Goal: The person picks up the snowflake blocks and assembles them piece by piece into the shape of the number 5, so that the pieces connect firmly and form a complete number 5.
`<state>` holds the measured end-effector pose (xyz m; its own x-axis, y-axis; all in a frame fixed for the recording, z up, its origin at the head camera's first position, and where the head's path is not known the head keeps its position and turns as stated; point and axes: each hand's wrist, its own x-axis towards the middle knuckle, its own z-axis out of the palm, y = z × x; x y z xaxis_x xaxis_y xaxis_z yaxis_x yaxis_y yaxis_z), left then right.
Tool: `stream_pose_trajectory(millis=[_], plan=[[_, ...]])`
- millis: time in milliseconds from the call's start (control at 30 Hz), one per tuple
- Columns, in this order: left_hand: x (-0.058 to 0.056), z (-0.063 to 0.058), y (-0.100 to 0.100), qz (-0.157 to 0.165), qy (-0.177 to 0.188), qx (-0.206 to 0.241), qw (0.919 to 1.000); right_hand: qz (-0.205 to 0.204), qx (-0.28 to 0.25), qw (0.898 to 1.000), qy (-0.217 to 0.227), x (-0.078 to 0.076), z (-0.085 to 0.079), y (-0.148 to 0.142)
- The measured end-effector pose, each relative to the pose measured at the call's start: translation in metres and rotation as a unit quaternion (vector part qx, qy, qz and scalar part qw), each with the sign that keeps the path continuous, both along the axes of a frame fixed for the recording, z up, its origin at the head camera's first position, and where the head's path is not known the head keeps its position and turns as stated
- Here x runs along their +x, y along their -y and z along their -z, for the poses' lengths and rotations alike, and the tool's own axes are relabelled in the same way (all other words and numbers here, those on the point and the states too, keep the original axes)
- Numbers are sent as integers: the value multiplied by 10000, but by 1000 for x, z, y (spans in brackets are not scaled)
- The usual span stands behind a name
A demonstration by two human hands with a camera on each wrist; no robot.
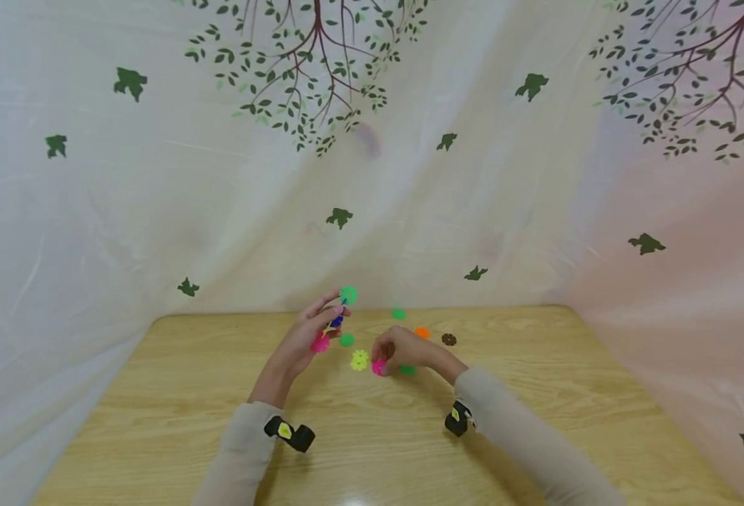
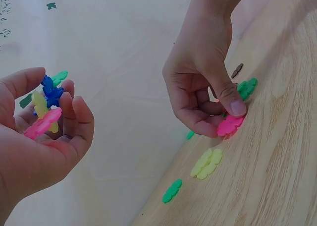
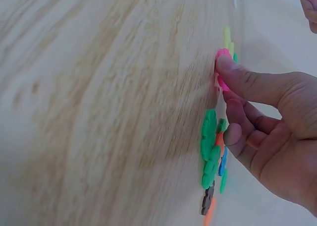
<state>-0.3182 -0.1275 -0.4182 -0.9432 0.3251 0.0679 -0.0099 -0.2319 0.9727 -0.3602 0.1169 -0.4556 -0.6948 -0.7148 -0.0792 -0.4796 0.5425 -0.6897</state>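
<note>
My left hand [image 1: 298, 341] holds up a small cluster of joined flower-shaped interlocking discs above the table. In the left wrist view the cluster shows a blue disc [image 2: 52, 93], a yellow disc [image 2: 39, 104], a pink disc [image 2: 44, 124] and a green disc [image 2: 59, 78], with fingers curved round them. Lower and to the right, my right hand [image 1: 403, 344] pinches another pink disc [image 2: 230, 126] between thumb and fingers, close over the tabletop. Just left of that pink disc lies a pair of yellow discs [image 1: 360, 360].
Loose discs lie around the right hand on the wooden table [image 1: 359, 436]: several green ones, one being a green disc [image 1: 346, 340], plus an orange disc [image 1: 421, 332] and a brown disc [image 1: 449, 339]. A printed curtain [image 1: 251, 211] hangs behind the table's far edge.
</note>
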Motion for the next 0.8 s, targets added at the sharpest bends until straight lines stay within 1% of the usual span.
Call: stream_pose_trajectory(millis=[167, 300, 367, 500, 633, 800], plan=[[1, 0, -3, 8, -74, 64, 10000, 83, -119, 9999, 46, -2, 1, -2], [3, 1, -5, -87, 6, 104, 9999, 40, -252, 9996, 95, -2, 0, -6], [4, 2, -7, -134, 57, 131, 9998, 43, -305, 9995, 48, -2, 0, -9], [5, 2, -10, -294, 40, 148, 9994, 303, -571, 9979, -106, -1, -3, -13], [7, 2, -12, -452, 31, 120, 9989, 675, -1137, 9911, -128, 5, -11, -11], [11, 3, -16, -662, 24, 196, 9976, 966, -1918, 9766, -152, 18, -24, -4]])
